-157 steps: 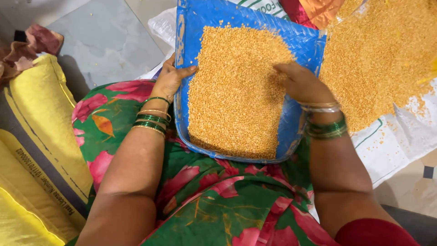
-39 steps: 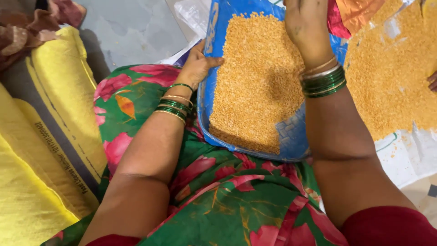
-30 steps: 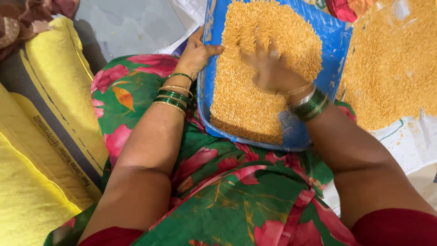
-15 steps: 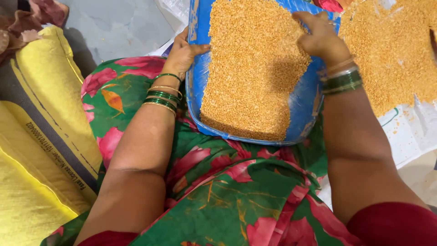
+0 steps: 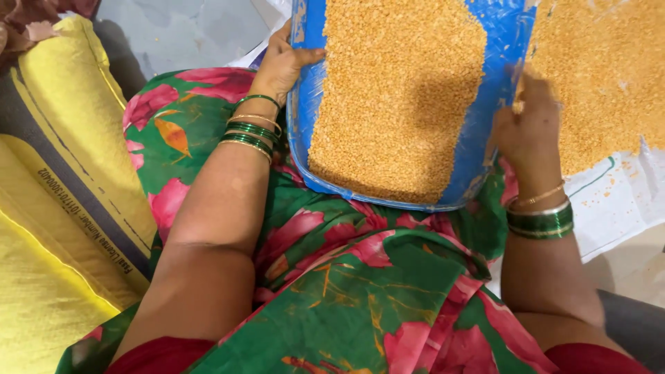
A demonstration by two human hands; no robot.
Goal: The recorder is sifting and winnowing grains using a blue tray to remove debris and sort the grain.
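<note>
blue tray (image 5: 500, 41) of yellow split lentils (image 5: 398, 97) is rested on the lap | tray's left rim is gripped by left hand (image 5: 285, 61) | right rim is held by right hand (image 5: 530, 131) | loose lentil heap (image 5: 603, 69) is spread right of tray | yellow sacks (image 5: 62, 180) are lying left of tray

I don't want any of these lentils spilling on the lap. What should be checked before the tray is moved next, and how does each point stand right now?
1. Left hand grips the blue tray at its left rim, thumb over the edge: ok.
2. Right hand is at the tray's right rim; whether it actually grips it: cannot tell.
3. Split yellow lentils lie inside the rims, heaped against the near edge: ok.
4. Tray rests over the green floral cloth on the lap; how level it sits: cannot tell.
5. Lentil pile on the white sheet lies beside the tray's right rim, with stray grains scattered: not ok.
</note>
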